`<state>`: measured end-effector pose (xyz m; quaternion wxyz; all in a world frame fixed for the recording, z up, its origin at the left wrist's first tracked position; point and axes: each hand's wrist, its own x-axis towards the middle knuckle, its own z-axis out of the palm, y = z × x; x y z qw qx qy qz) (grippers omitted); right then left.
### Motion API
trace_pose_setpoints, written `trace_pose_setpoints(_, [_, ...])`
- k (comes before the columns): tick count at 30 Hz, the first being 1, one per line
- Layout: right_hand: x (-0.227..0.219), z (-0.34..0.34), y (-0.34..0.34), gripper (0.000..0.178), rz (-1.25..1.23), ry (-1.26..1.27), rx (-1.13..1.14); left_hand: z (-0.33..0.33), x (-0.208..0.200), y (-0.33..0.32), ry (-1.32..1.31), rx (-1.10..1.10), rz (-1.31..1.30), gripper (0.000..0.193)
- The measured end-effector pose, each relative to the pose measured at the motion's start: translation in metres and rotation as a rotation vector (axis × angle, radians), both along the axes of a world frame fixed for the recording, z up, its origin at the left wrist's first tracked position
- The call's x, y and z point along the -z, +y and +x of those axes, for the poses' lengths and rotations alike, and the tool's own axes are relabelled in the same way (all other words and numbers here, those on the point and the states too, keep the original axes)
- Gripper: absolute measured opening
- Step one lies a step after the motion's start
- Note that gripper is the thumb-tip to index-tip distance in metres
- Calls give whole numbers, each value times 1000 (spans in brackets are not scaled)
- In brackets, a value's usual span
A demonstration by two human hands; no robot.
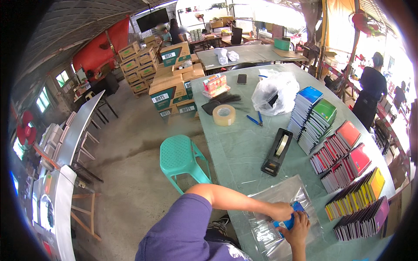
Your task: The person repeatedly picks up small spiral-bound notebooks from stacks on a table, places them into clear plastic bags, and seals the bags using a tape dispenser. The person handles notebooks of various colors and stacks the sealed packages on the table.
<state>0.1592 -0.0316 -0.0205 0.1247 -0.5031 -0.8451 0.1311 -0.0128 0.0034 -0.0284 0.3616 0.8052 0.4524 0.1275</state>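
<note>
Right hand [298, 227]: grip clamped on blue notebook [286, 224], located at clear plastic [261, 226], inside or atop undetermined, on the surface [239, 152]. Left hand [282, 211]: fingers curled against notebook; cannot tell if clamped. Farther: dispenser [272, 163]. Beyond, left: tape roll [224, 124].

Head-worn, a wide fisheye looks down and forward — close above the table [238, 152], by its left edge, facing along that edge to the far edge and well beyond — with straight lines bending toward the picture's rim.
</note>
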Motion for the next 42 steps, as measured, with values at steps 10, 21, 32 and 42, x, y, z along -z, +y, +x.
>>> trace_pose_setpoints(10, [32, 13, 4, 110, -50, 26, -28, 31, 21, -18, 31, 155, 297, 22])
trace_pose_setpoints(21, [1, 4, 81, 46, -287, 276, 46, 40, 40, -13, 245, 155, 300, 17])
trace_pose_setpoints(32, [-23, 38, 18, 72, 103, 15, -230, 41, 8, -19, 118, 76, 167, 18])
trace_pose_setpoints(42, [2, 34, -2, 26, 240, -97, -164, -90, -19, 11, -156, -227, 164, 24])
